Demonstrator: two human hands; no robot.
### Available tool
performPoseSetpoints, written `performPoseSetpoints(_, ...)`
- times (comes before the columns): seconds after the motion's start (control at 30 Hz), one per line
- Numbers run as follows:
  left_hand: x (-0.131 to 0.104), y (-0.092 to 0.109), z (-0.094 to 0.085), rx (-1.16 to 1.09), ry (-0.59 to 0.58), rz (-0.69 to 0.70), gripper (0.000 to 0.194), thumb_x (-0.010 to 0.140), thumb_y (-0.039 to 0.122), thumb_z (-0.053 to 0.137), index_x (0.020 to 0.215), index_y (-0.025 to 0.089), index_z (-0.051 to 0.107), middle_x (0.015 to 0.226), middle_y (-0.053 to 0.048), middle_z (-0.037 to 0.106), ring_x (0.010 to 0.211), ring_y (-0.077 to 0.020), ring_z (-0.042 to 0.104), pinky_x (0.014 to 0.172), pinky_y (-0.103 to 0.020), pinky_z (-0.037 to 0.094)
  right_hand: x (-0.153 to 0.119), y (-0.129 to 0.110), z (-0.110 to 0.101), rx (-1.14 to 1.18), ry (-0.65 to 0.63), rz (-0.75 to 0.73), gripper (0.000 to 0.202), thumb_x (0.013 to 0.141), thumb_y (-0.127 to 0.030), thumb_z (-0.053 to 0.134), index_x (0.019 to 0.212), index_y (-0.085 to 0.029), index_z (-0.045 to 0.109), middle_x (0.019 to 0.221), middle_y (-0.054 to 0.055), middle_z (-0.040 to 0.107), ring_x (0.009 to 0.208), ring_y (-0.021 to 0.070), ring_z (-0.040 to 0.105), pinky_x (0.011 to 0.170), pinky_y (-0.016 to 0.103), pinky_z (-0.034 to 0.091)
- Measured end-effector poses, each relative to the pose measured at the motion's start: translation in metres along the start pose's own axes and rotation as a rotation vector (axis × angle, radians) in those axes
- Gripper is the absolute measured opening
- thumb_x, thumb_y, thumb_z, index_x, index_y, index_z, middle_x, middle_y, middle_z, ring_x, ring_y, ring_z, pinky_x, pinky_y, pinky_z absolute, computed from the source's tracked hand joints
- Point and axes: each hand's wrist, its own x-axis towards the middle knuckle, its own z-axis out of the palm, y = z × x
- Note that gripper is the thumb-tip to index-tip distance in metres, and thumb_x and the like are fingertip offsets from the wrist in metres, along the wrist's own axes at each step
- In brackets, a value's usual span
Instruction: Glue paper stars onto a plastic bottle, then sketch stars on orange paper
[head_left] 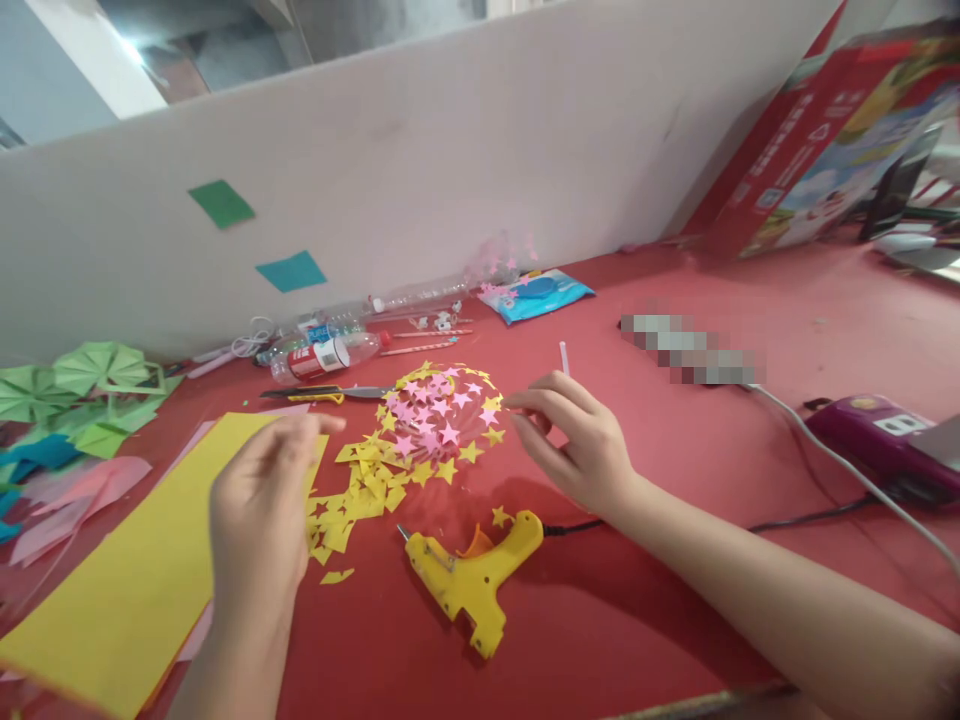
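Observation:
My left hand [262, 490] is raised over the right edge of the yellow paper sheets [112, 590]. Its fingers are loosely bent and slightly blurred, with nothing seen in them. My right hand [577, 440] reaches in from the right, thumb and forefinger close together at a yellow paper star [491, 404] on the rim of a round clear plastic piece. Pink paper stars [427, 410] cover the middle of that piece, and yellow ones line its edge. Below lies a yellow hot glue gun [480, 580], its nozzle pointing up and left. Yellow star-punched scraps [360, 490] lie between my hands.
Behind are a utility knife [322, 394], plastic bottles [330, 355], striped straws [427, 340] and a blue wipes packet [540, 295] by the white partition [420, 150]. Green folded paper [97, 375] lies left. A purple device [885, 445] and cables are right.

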Motion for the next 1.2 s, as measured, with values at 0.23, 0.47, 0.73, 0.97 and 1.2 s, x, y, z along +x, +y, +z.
performPoseSetpoints(0.23,0.006,-0.045,0.016,-0.219,-0.212,-0.281,0.041,0.087,0.057,0.052,0.11,0.025,0.063,0.133,-0.008,0.058,0.129,-0.0242,0.048,0.107,-0.04,0.038,-0.007,-0.004,0.001,0.043,-0.175,-0.101,0.017,0.093,-0.012,0.045,0.105,-0.013,0.057,0.086,0.01,0.065,0.07,0.0155,0.061,0.06,0.026,0.05)
performPoseSetpoints(0.47,-0.014,-0.034,0.017,-0.221,-0.252,-0.316,0.045,0.087,0.06,0.05,0.109,0.022,0.06,0.127,-0.009,0.06,0.118,-0.0259,0.056,0.102,-0.04,0.043,-0.008,0.007,0.001,-0.028,-0.189,0.003,0.02,0.095,-0.018,0.042,0.111,-0.016,0.053,0.095,0.01,0.068,0.082,0.0186,0.067,0.067,0.029,0.053)
performPoseSetpoints(0.73,-0.029,-0.025,0.012,-0.24,-0.302,-0.361,0.042,0.084,0.06,0.055,0.1,0.022,0.057,0.109,-0.007,0.065,0.108,-0.0266,0.061,0.096,-0.043,0.047,-0.006,0.023,0.001,0.016,-0.25,0.172,0.025,0.098,-0.022,0.037,0.119,-0.018,0.048,0.115,0.012,0.066,0.107,0.021,0.064,0.087,0.036,0.052)
performPoseSetpoints(0.97,-0.017,-0.024,0.0,-0.041,-0.241,-0.261,0.042,0.083,0.062,0.054,0.091,0.021,0.061,0.1,-0.007,0.066,0.092,-0.0261,0.064,0.079,-0.039,0.05,-0.002,0.023,-0.002,-0.042,-0.149,0.111,0.02,0.094,-0.024,0.044,0.111,-0.019,0.052,0.108,0.012,0.065,0.103,0.0235,0.061,0.086,0.04,0.049)
performPoseSetpoints(1.2,-0.003,-0.001,0.015,-0.028,-0.073,0.162,0.016,0.089,0.037,0.057,0.083,0.023,0.063,0.08,0.0,0.062,0.069,-0.0142,0.057,0.064,-0.027,0.047,-0.001,-0.008,-0.016,0.019,-0.549,-0.143,0.02,0.087,-0.018,0.047,0.068,-0.019,0.053,0.056,-0.002,0.048,0.05,0.0102,0.039,0.05,0.025,0.029)
